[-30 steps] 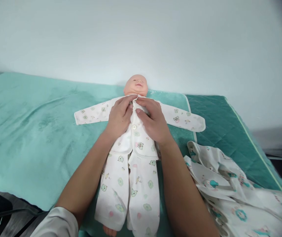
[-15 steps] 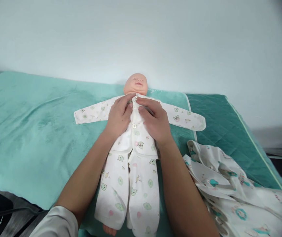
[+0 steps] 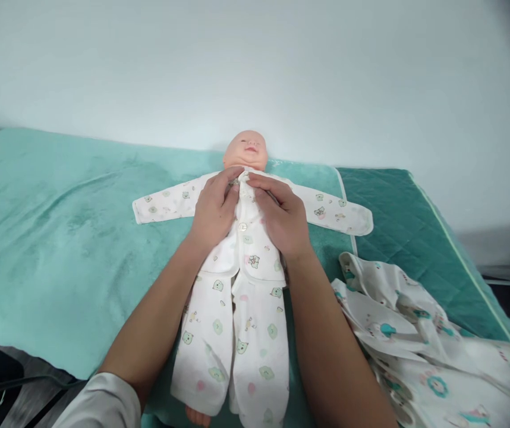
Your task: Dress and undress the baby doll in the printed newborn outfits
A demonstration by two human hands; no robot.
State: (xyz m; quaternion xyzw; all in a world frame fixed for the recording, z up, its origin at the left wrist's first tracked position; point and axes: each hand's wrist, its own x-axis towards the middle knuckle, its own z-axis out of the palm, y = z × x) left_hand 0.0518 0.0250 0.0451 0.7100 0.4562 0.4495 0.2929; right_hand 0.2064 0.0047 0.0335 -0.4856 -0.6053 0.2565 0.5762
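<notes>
Two layers underneath, a light teal blanket (image 3: 59, 238) lapping over a dark green quilted mat (image 3: 384, 202); the blanket has wrinkles, so if it slid under a pull, the whole layout would drift. On it, a doll (image 3: 246, 150), face up, head toward the wall, legs toward the person; a hard tug at the neck could drag or twist it, or lift its head. Loose printed garment (image 3: 415, 333) crumpled right of it, close to the right forearm; a sweep of that arm could snag it or push it off the near edge. On the doll, patterned trousers (image 3: 257, 345), legs loosely parted, and a matching white jacket (image 3: 259, 264), sleeves spread wide, no doll hand showing at either cuff. Jacket fronts part below the lower button, so uneven pulling could leave one side riding higher. Left hand (image 3: 214, 205) half curled, thumb and index tips gathered on the jacket edge just under the chin; right hand (image 3: 284, 214) mirrors it, fingers bent, tips on the same puckered cloth. Both seem to have hold of that edge lightly; slack fingertips would let it spring apart, too much force could stretch it. Smallest: one button (image 3: 242, 227) below the fingers, looks done up; sideways strain might pop it. Can't tell whether another fastener sits between the fingertips; if so, misalignment is the main risk.
</notes>
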